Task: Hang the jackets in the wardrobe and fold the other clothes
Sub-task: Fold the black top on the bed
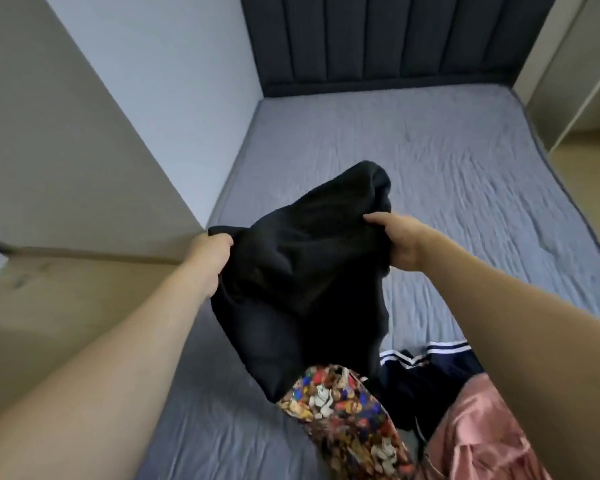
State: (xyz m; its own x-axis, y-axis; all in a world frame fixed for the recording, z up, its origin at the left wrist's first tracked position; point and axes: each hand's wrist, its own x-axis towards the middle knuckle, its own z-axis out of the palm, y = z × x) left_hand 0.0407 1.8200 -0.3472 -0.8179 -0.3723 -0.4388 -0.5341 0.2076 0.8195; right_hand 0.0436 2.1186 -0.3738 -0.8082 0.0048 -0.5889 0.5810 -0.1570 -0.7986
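Black garment (302, 271), soft and matte, hangs bunched over the bed (465, 174); I see my left hand (210, 258) and right hand (400, 242) with fingers clamped on its upper edge.

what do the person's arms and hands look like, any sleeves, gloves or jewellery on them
Both forearms are bare up to the frame edge, with no sleeves showing. The left hand and right hand wear no gloves, and no rings, watch or bracelets are visible on hands or wrists.
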